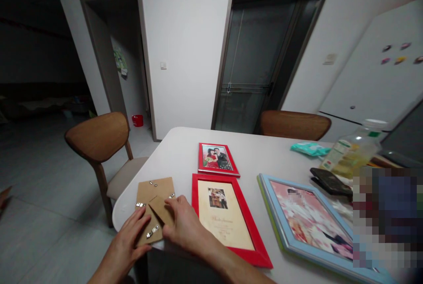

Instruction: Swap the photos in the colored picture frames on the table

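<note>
A brown picture-frame backing board (155,186) with several metal clips lies at the table's near left corner. My left hand (127,235) steadies its left side, fingers over the surface and thumb at the near edge. A brown stand flap (162,210) is tilted up from the board's middle, pinched between the thumb and fingers of my right hand (187,224). Just right of that hand, a large red photo frame (233,218) lies face up. Behind it is a smaller red photo frame (218,159) with a picture of two people.
The white table (178,152) carries a light-blue photo frame (307,218), a dark wallet-like item (330,181), a turquoise packet (309,148) and a clear plastic bottle (353,152). Wooden chairs stand left (99,136) and behind (295,124). A pixelated patch covers the right side.
</note>
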A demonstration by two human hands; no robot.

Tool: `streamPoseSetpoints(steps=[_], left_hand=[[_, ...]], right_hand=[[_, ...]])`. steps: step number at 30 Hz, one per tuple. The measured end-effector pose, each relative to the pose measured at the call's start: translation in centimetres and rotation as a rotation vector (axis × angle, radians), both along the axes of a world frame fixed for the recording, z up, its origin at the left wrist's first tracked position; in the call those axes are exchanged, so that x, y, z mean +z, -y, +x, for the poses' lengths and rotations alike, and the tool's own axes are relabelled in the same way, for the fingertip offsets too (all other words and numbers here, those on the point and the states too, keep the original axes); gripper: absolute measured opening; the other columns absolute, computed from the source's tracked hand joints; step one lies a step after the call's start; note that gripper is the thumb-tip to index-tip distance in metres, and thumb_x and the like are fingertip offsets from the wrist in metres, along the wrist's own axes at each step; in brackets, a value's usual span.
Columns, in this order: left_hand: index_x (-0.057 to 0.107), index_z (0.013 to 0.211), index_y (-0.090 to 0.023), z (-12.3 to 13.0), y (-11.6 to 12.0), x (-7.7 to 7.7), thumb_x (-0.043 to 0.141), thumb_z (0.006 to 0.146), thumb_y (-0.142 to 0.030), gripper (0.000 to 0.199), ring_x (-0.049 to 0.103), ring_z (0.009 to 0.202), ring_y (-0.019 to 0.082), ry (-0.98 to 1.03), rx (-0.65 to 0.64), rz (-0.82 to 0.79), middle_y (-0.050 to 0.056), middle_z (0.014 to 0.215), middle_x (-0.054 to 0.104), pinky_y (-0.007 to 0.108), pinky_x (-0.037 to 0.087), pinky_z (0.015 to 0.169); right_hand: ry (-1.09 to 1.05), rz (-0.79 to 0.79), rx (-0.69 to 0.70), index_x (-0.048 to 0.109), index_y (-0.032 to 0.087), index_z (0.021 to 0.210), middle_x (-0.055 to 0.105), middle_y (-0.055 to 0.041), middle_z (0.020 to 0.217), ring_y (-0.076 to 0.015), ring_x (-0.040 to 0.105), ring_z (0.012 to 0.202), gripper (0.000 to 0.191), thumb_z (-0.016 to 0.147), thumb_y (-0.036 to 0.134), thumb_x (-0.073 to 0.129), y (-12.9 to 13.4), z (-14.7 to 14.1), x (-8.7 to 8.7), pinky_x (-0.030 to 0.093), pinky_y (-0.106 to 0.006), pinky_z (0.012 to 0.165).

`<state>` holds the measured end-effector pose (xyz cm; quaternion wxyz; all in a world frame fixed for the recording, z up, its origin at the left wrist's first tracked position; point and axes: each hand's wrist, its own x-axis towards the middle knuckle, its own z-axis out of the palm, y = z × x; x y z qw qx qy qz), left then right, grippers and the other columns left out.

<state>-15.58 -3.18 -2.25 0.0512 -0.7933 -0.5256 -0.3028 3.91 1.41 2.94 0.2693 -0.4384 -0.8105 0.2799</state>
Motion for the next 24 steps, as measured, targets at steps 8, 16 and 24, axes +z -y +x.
streamPoseSetpoints(steps=[8,16,24], left_hand=[[0.05,0.11,-0.018,7.3,-0.5,5.7,0.059,0.072,-0.033,0.042,0.043,0.112,0.024,0.091,-0.202,-0.025,0.013,0.12,0.049,0.038,0.041,0.089],[0.052,0.107,-0.014,15.5,-1.9,4.0,0.06,0.069,-0.022,0.039,0.034,0.118,0.025,0.04,-0.294,-0.411,0.014,0.125,0.043,0.039,0.031,0.097],[0.052,0.106,-0.021,15.8,-2.6,4.0,0.05,0.077,-0.025,0.029,0.037,0.116,0.022,-0.033,-0.227,-0.432,0.009,0.123,0.047,0.048,0.022,0.098]], right_hand=[[-0.093,0.082,-0.091,0.053,0.021,0.093,0.046,-0.0043,0.094,-0.0174,0.046,0.091,0.036,0.058,0.012,0.051,2.0,8.3,4.2,0.038,-0.033,0.082],[0.072,0.016,-0.266,0.054,0.02,0.094,0.048,-0.0064,0.095,-0.0205,0.048,0.092,0.032,0.063,0.019,0.046,2.5,15.5,-0.5,0.037,-0.037,0.083],[0.218,0.266,-0.314,0.056,0.02,0.095,0.048,-0.0084,0.096,-0.0225,0.044,0.091,0.031,0.065,0.023,0.05,1.4,15.3,-3.2,0.038,-0.039,0.079]])
